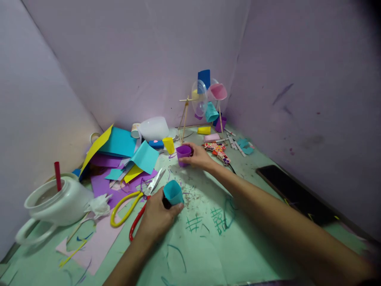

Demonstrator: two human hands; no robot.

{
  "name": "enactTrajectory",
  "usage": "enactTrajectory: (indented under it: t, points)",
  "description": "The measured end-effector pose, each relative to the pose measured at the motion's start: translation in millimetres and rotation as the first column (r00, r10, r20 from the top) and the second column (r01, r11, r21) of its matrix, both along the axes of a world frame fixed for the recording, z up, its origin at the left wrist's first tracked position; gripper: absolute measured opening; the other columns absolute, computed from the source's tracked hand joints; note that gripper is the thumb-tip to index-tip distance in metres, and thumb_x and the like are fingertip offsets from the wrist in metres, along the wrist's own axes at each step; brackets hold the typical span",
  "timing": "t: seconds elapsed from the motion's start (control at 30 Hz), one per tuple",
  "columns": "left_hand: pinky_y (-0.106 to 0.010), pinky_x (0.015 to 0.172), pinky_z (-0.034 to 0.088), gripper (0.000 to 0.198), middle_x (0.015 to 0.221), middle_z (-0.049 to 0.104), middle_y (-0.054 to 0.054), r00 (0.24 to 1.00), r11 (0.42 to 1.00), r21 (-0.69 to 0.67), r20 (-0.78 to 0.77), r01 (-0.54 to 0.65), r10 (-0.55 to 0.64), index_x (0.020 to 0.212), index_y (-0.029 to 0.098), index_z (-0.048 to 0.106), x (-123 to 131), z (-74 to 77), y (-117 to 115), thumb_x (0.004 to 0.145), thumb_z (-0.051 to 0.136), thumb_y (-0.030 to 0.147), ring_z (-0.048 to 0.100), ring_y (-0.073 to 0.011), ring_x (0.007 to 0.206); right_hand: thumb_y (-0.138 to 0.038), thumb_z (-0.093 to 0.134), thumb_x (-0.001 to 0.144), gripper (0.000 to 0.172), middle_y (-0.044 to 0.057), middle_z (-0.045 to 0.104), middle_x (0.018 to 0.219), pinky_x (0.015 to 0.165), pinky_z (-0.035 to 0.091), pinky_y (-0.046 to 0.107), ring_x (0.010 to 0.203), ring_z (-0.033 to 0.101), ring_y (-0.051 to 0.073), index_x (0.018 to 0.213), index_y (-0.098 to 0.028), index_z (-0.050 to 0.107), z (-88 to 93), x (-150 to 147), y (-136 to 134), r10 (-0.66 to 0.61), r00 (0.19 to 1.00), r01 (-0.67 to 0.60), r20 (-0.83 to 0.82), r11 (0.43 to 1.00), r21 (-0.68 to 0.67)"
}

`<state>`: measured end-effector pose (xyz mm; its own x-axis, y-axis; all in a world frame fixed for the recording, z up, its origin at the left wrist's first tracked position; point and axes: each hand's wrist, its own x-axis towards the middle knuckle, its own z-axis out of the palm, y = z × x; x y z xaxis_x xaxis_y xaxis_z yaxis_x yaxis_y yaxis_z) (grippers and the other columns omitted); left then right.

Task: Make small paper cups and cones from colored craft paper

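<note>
A small teal paper cup is gripped between the thumb and fingers of my left hand, low over the green table. Farther forward, my right hand has its thumb and fingers on a purple paper cup, whose open top faces up. A yellow paper cup stands just left of the purple one. Behind them rises a stick frame carrying clear plastic discs with pink, teal and blue paper pieces attached. Scissors with yellow and red handles lie open beside my left hand.
Coloured paper sheets pile up at left, near a white teapot-shaped pot holding a red stick. A patterned glue gun and several markers lie at back right. A black phone rests along the right edge.
</note>
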<state>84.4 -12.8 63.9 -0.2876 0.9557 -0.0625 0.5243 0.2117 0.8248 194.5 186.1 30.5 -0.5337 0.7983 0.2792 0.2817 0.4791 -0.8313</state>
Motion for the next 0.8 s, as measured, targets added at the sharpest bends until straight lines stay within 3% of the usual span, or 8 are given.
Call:
enactTrajectory:
  t: [0.2,0.47,0.8]
  points:
    - [-0.029,0.064,0.039,0.015,0.069,0.057,0.001,1.000,0.997,-0.074,0.021,-0.002,0.004,0.073,0.020,0.051,0.9,-0.8,-1.0,0.063,0.060,0.027,0.053,-0.0192,0.069,-0.022,0.075,0.060,0.059,0.004,0.067,0.100,0.081,0.049,0.033,0.089,0.063,0.020,0.115,-0.017,0.055,-5.8,-14.4,10.3,0.057,0.998,-0.057,-0.005,0.998,-0.002]
    - [-0.029,0.064,0.038,0.012,0.070,0.058,0.001,0.999,0.997,-0.078,0.034,0.023,-0.021,0.073,0.021,0.050,-1.0,-9.6,0.6,0.065,0.057,0.024,0.053,-0.0188,0.069,-0.019,0.075,0.060,0.068,0.008,0.066,0.103,0.076,0.051,0.033,0.082,0.064,0.020,0.123,-0.015,0.050,-19.6,-21.6,7.7,0.059,0.998,-0.059,-0.004,0.998,-0.007]
    - [-0.030,0.064,0.037,0.013,0.070,0.057,0.001,1.000,0.998,-0.063,0.021,0.018,-0.017,0.072,0.021,0.048,-2.6,-11.1,0.3,0.064,0.057,0.025,0.052,-0.0191,0.069,-0.016,0.075,0.058,0.071,0.009,0.065,0.108,0.084,0.049,0.040,0.094,0.062,0.024,0.124,-0.017,0.051,-11.8,-39.2,9.3,0.010,1.000,-0.010,-0.030,1.000,-0.008]
